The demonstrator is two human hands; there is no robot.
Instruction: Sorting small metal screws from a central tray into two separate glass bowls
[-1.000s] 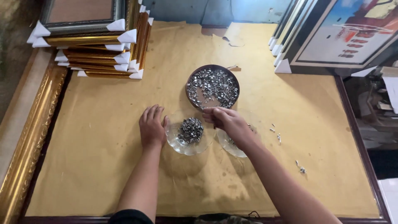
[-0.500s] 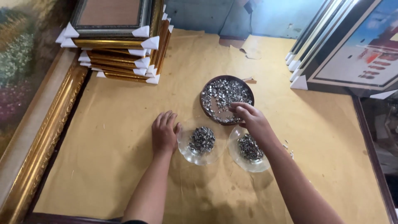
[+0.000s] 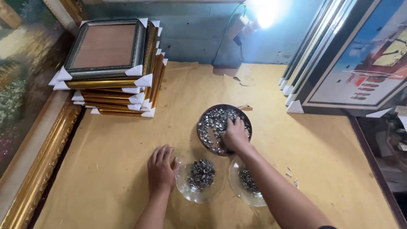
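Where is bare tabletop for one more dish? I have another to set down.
Free: the brown paper between the stack of frames and the left hand, and right of the dark bowl toward the leaning frames. Crowded: around the two glass dishes and the right hand.

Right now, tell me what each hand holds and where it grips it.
The left hand lies flat, holding nothing. The right hand is down among the metal clips in the dark bowl; whether it grips any cannot be told.
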